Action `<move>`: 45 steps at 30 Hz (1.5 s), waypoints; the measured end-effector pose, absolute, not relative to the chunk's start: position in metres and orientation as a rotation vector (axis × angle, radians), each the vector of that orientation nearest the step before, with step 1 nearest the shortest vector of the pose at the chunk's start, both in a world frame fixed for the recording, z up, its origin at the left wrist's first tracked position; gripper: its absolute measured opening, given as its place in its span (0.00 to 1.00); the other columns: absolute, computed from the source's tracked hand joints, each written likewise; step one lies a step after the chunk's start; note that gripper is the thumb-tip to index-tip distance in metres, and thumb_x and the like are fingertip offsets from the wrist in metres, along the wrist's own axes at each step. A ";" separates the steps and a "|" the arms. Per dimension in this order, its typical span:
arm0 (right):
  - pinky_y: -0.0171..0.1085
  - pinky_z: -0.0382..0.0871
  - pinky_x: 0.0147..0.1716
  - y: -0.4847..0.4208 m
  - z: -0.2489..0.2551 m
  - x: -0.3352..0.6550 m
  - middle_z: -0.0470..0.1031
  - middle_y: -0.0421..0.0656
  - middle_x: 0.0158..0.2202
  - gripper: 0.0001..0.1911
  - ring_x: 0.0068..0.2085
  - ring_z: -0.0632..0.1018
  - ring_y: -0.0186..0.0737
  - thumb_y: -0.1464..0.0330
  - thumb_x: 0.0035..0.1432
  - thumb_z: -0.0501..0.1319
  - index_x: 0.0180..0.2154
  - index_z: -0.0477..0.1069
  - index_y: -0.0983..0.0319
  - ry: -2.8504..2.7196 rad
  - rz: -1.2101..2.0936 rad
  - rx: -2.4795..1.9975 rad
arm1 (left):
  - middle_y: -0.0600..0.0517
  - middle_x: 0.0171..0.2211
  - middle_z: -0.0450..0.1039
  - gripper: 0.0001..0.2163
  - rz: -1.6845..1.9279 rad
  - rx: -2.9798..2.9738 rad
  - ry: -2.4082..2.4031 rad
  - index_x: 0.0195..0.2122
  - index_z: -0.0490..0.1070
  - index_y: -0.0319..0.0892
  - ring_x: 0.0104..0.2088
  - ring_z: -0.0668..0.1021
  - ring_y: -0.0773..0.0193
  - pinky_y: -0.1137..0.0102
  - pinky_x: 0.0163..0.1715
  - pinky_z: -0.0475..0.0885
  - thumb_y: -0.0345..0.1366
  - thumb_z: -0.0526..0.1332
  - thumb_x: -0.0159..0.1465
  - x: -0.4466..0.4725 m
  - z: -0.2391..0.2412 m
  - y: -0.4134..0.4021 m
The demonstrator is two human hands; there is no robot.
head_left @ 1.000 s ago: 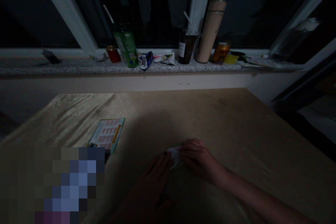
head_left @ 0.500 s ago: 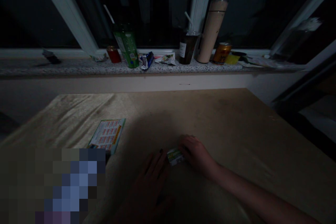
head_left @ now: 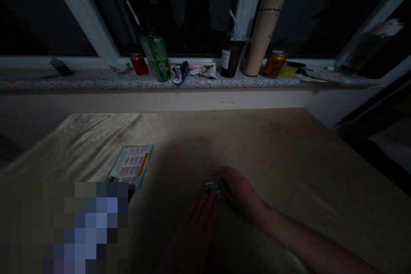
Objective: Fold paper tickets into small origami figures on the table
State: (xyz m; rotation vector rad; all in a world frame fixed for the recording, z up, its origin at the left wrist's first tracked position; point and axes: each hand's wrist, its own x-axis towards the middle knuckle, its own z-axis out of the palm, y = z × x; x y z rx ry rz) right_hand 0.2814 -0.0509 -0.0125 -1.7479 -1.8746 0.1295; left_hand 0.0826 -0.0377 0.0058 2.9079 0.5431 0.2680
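Note:
A small green-and-white printed card lies on the cloth-covered table. Fingers of my left hand stretch out flat, their tips over the card's lower part. At the card's right edge, my right hand is closed, its curled fingers covering that end. Deep shadow hides the left thumb and much of the card's print. Farther left rests a larger sheet with rows of red print and a yellow strip, apart from both hands.
A blurred-out patch covers the lower left. Along the granite windowsill stand a green bottle, a red jar, a dark cup with straw, a tall flask and an orange can. Wrappers lie among them.
My left hand has moved right and a little forward, so its fingertips now cover the card's lower part. The right hand stays at the card's right edge. The view has shifted slightly.

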 end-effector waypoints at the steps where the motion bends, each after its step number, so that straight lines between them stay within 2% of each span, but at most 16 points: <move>1: 0.39 0.70 0.34 -0.051 -0.013 0.281 0.71 0.46 0.32 0.08 0.34 0.72 0.42 0.76 0.60 0.52 0.32 0.66 0.62 -1.867 0.136 -1.748 | 0.43 0.66 0.43 0.42 0.250 2.897 0.555 0.66 0.31 0.35 0.64 0.52 0.51 0.59 0.60 0.54 0.39 0.58 0.60 0.083 0.004 -0.039; 12: 0.42 0.65 0.37 -0.051 -0.016 0.282 0.72 0.46 0.35 0.05 0.37 0.71 0.44 0.74 0.60 0.55 0.36 0.69 0.62 -1.897 -0.037 -1.833 | 0.44 0.67 0.38 0.44 0.101 2.809 0.572 0.66 0.29 0.38 0.64 0.48 0.52 0.56 0.60 0.54 0.40 0.60 0.58 0.084 -0.004 -0.035; 17: 0.41 0.60 0.38 -0.051 -0.011 0.282 0.72 0.44 0.33 0.02 0.37 0.71 0.44 0.73 0.59 0.58 0.33 0.69 0.62 -1.860 0.015 -1.875 | 0.44 0.67 0.38 0.42 0.112 2.800 0.586 0.66 0.32 0.37 0.64 0.48 0.52 0.57 0.60 0.55 0.41 0.59 0.59 0.084 -0.004 -0.036; 22: 0.41 0.58 0.40 -0.051 -0.010 0.284 0.71 0.44 0.35 0.01 0.40 0.70 0.44 0.72 0.57 0.60 0.34 0.69 0.62 -1.808 0.078 -1.894 | 0.44 0.67 0.39 0.44 0.144 2.816 0.554 0.66 0.31 0.37 0.64 0.49 0.52 0.56 0.60 0.55 0.42 0.61 0.59 0.084 -0.001 -0.034; 28: 0.40 0.57 0.39 -0.053 -0.008 0.284 0.69 0.45 0.38 0.04 0.41 0.68 0.44 0.75 0.55 0.62 0.35 0.70 0.62 -1.734 0.091 -1.899 | 0.45 0.67 0.38 0.42 0.116 2.781 0.549 0.66 0.33 0.38 0.64 0.49 0.50 0.55 0.60 0.55 0.43 0.60 0.59 0.086 -0.003 -0.031; 34: 0.40 0.57 0.40 -0.051 -0.009 0.285 0.69 0.44 0.37 0.03 0.42 0.68 0.44 0.74 0.55 0.62 0.33 0.70 0.61 -1.709 0.132 -1.889 | 0.45 0.67 0.37 0.41 0.116 2.748 0.592 0.66 0.34 0.39 0.64 0.48 0.51 0.55 0.60 0.55 0.41 0.60 0.59 0.087 -0.001 -0.033; 41: 0.41 0.57 0.40 -0.050 -0.010 0.287 0.70 0.44 0.36 0.03 0.41 0.69 0.44 0.74 0.56 0.61 0.33 0.69 0.61 -1.697 0.174 -1.854 | 0.46 0.67 0.37 0.42 0.076 2.713 0.573 0.66 0.35 0.40 0.65 0.47 0.50 0.55 0.60 0.53 0.44 0.61 0.58 0.088 0.000 -0.029; 45: 0.40 0.57 0.39 -0.050 -0.011 0.287 0.71 0.43 0.36 0.04 0.40 0.69 0.43 0.75 0.56 0.61 0.32 0.69 0.61 -1.704 0.182 -1.852 | 0.46 0.67 0.38 0.42 0.058 2.689 0.611 0.66 0.36 0.40 0.65 0.48 0.51 0.55 0.61 0.52 0.41 0.62 0.58 0.089 0.002 -0.031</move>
